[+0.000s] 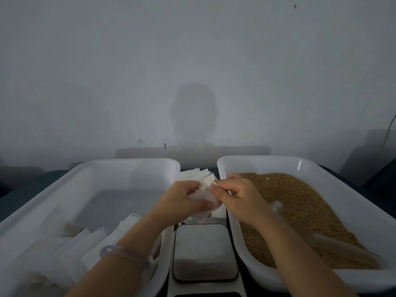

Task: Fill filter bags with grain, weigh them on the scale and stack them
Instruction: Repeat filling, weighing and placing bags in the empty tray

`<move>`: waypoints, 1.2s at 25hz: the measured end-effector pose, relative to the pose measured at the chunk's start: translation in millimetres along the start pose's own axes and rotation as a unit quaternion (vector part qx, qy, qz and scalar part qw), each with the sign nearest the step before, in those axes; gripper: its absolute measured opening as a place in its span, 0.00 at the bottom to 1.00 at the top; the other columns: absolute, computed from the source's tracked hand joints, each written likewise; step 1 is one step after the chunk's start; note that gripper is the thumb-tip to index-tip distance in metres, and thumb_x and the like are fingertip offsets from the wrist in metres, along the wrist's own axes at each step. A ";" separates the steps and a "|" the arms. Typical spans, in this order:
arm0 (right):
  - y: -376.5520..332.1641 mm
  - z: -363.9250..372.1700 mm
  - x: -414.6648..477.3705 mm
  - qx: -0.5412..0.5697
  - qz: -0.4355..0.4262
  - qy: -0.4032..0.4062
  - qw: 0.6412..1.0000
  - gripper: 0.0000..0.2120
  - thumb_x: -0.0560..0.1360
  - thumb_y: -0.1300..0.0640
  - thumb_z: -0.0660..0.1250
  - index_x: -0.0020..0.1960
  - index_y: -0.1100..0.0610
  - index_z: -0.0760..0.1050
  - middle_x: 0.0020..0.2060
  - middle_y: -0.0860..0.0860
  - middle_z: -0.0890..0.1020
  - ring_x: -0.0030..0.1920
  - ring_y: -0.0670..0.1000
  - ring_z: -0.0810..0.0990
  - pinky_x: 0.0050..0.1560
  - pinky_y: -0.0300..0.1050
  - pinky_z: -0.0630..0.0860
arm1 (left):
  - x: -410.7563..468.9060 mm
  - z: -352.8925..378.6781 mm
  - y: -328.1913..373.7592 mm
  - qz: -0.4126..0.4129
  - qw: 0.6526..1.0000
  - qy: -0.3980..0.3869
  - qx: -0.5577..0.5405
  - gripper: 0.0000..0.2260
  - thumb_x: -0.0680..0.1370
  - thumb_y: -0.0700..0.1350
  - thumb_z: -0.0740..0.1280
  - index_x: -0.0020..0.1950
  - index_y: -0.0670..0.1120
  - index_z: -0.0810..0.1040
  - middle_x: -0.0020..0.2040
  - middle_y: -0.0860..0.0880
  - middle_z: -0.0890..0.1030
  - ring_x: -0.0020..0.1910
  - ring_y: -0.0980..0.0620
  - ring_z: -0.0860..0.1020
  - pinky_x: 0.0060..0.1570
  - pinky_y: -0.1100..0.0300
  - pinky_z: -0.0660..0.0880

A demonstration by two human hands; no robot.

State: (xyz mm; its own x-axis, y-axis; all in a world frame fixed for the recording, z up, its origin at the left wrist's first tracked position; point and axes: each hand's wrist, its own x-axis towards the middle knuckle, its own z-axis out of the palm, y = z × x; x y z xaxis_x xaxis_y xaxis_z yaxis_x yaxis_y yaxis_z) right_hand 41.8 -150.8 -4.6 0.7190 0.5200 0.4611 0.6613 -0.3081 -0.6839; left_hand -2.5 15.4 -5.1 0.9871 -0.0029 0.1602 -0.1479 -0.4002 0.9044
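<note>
Between the two tubs, above the scale [204,251], both hands hold one white filter bag [203,197]. My left hand [182,200] grips its lower part with thumb and fingers curled round it. My right hand [234,191] pinches its top edge. A pile of empty filter bags [192,173] lies just behind the hands. The right white tub [362,202] holds brown grain [300,209] with a scoop [342,248] half buried at its near end. Filled bags [85,247] lie stacked in the near part of the left white tub [90,168].
The scale's steel platform is bare. A pale wall stands close behind the tubs with a shadow on it. A dark cable [389,129] hangs at the far right. The table surface [27,189] is dark blue.
</note>
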 end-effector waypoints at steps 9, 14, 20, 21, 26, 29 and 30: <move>-3.2 -3.9 0.9 0.156 0.063 -0.031 0.985 0.05 0.72 0.56 0.71 0.43 0.46 0.82 0.39 0.43 0.85 0.44 0.42 0.82 0.48 0.38 0.76 | -3.6 2.3 -1.4 0.246 0.904 0.079 0.339 0.42 0.64 0.59 0.76 0.73 0.51 0.62 0.67 0.60 0.66 0.69 0.65 0.56 0.72 0.68 0.45; -1.0 -9.4 1.9 0.270 0.092 -0.094 0.954 0.15 0.67 0.57 0.72 0.53 0.50 0.82 0.48 0.53 0.85 0.52 0.51 0.83 0.58 0.46 0.73 | 1.0 8.3 -2.4 0.215 0.812 0.139 0.525 0.37 0.71 0.62 0.68 0.75 0.50 0.59 0.68 0.54 0.72 0.70 0.54 0.66 0.66 0.63 0.24; 3.9 -7.8 1.8 0.312 0.104 -0.149 0.932 0.19 0.64 0.64 0.74 0.54 0.51 0.82 0.49 0.57 0.84 0.53 0.54 0.82 0.53 0.40 0.76 | -4.0 7.7 -2.8 0.129 0.795 0.191 0.562 0.25 0.71 0.66 0.62 0.59 0.49 0.75 0.53 0.51 0.80 0.61 0.50 0.74 0.73 0.52 0.41; 4.0 -8.4 1.7 0.314 0.108 -0.148 0.931 0.20 0.64 0.64 0.74 0.54 0.51 0.82 0.49 0.57 0.84 0.53 0.54 0.82 0.55 0.41 0.75 | -3.7 7.4 -2.9 0.139 0.785 0.187 0.574 0.27 0.71 0.64 0.65 0.63 0.48 0.73 0.57 0.51 0.78 0.65 0.48 0.71 0.73 0.50 0.42; 0.1 -8.3 0.2 0.288 0.133 -0.151 0.936 0.23 0.64 0.63 0.73 0.57 0.49 0.80 0.48 0.55 0.85 0.53 0.57 0.80 0.61 0.59 0.70 | -0.5 15.2 -0.9 0.171 0.867 0.147 0.444 0.22 0.74 0.43 0.65 0.68 0.46 0.67 0.57 0.45 0.80 0.55 0.43 0.78 0.52 0.57 0.70; 4.8 -27.8 -3.7 0.269 0.163 -0.100 0.944 0.29 0.67 0.63 0.74 0.66 0.54 0.73 0.47 0.49 0.85 0.50 0.47 0.83 0.50 0.41 0.77 | -0.7 15.0 -11.3 0.110 0.916 0.157 0.352 0.14 0.75 0.46 0.67 0.59 0.47 0.71 0.50 0.45 0.81 0.48 0.43 0.78 0.38 0.60 0.63; 11.8 -43.6 -6.1 0.222 0.184 -0.068 0.955 0.28 0.69 0.62 0.74 0.67 0.54 0.72 0.48 0.48 0.85 0.50 0.45 0.83 0.49 0.39 0.77 | -1.3 14.4 -13.0 0.091 0.932 0.146 0.318 0.14 0.73 0.48 0.70 0.56 0.49 0.72 0.48 0.47 0.81 0.45 0.46 0.78 0.37 0.61 0.62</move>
State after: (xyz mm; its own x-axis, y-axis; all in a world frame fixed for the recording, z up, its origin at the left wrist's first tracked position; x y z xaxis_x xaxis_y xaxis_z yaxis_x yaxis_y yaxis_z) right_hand 54.5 -192.3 9.2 0.8308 0.5499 0.0864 0.1915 -0.1366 -0.9719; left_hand -0.9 7.4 -22.8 0.8769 0.0891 0.4724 -0.1525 -0.8804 0.4491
